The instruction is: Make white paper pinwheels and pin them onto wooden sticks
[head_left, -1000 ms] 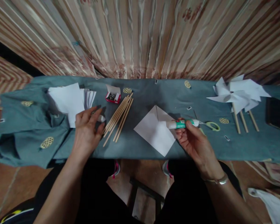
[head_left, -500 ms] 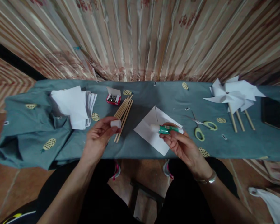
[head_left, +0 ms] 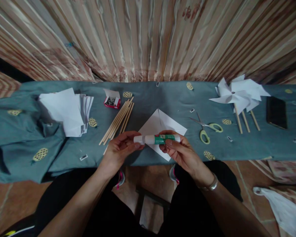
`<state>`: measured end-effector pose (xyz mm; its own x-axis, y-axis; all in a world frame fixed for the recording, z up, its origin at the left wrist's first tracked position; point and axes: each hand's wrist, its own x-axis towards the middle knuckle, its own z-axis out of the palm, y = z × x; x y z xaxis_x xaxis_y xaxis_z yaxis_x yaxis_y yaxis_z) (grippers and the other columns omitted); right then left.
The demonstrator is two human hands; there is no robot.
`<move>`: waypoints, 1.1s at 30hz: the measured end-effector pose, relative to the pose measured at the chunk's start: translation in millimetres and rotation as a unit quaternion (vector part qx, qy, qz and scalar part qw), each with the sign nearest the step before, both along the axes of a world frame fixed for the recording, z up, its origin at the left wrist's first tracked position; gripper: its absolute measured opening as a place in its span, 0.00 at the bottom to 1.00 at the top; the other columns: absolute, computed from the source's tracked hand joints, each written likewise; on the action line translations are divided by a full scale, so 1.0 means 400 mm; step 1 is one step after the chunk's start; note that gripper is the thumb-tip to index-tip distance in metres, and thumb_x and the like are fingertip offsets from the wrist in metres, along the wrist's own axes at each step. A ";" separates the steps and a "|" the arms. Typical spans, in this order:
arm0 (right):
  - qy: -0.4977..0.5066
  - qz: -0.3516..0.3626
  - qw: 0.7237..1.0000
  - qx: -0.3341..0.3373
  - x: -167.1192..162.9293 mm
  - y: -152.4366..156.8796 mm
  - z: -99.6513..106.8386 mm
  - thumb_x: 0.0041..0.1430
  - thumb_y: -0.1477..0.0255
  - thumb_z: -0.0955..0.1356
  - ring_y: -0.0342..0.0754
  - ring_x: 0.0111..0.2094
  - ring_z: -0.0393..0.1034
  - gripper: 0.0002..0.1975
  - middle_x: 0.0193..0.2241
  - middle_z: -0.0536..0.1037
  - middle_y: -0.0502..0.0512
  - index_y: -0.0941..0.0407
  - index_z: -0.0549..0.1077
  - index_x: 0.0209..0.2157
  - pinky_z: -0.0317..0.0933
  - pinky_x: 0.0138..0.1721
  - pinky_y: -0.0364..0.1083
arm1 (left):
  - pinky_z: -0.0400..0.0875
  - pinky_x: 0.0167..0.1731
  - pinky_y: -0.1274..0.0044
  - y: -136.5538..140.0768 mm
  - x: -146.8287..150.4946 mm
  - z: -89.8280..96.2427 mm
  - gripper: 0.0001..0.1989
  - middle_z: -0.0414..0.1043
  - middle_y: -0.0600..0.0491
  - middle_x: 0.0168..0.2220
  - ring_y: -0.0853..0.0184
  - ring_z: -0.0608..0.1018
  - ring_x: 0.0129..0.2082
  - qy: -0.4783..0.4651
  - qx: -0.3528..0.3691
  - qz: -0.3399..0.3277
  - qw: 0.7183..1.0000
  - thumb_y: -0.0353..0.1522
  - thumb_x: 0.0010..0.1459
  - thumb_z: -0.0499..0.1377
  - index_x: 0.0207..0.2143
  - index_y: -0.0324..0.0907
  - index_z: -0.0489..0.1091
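A green-and-white glue stick (head_left: 160, 139) lies sideways in my right hand (head_left: 185, 152), closed round its body. Its white cap (head_left: 139, 140) is pinched in my left hand (head_left: 119, 149) and meets the glue end; I cannot tell whether it is pushed fully on. Under both hands a white paper square (head_left: 158, 121) with a slit from its top corner rests on the cloth, partly covered by the hands and glue stick. Several wooden sticks (head_left: 118, 120) lie in a bundle just beyond my left hand. Scissors (head_left: 207, 126) with pale green handles lie spread to the right of the paper.
A stack of white paper (head_left: 64, 110) sits at the left, near a small red box (head_left: 112, 101) of metal pins. Paper pinwheels (head_left: 233, 93) on sticks and a dark phone (head_left: 276, 112) lie at the right. The blue-grey tablecloth (head_left: 162, 92) covers a narrow table before a curtain (head_left: 138, 39).
My hands have come together over the paper. The cap, held apart from the glue stick before, now touches its end. The view has shifted slightly.
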<state>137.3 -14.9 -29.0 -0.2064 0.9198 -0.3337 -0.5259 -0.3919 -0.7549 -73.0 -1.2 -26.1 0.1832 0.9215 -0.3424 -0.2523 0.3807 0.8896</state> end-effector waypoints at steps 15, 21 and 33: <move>-0.074 0.060 0.995 0.029 -0.023 -0.005 -0.006 0.50 0.67 0.77 0.41 0.31 0.76 0.14 0.34 0.82 0.48 0.52 0.78 0.40 0.72 0.37 0.42 | 0.77 0.38 0.76 -0.011 0.006 0.008 0.15 0.81 0.51 0.36 0.65 0.81 0.35 0.080 0.063 -0.025 0.994 0.34 0.46 0.71 0.38 0.42 0.78; -0.127 0.075 0.987 0.069 -0.039 -0.017 -0.018 0.55 0.66 0.74 0.41 0.29 0.74 0.12 0.30 0.79 0.47 0.52 0.76 0.41 0.69 0.32 0.41 | 0.78 0.41 0.72 -0.029 0.015 -0.009 0.13 0.81 0.49 0.40 0.61 0.82 0.39 0.116 0.102 -0.046 0.987 0.35 0.46 0.70 0.37 0.44 0.80; -0.399 -0.055 0.893 0.200 0.094 -0.004 -0.034 0.60 0.62 0.70 0.47 0.38 0.74 0.18 0.44 0.80 0.56 0.51 0.72 0.50 0.69 0.42 0.49 | 0.73 0.44 0.74 0.056 -0.204 -0.042 0.19 0.79 0.52 0.40 0.66 0.79 0.38 0.275 0.180 0.233 0.915 0.37 0.45 0.70 0.41 0.40 0.76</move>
<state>174.9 -16.5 -42.5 0.0499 0.9984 0.0254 0.2244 0.0136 -0.9744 -154.6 21.1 -42.9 -0.3680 0.9266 0.0774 0.2111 0.0021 0.9775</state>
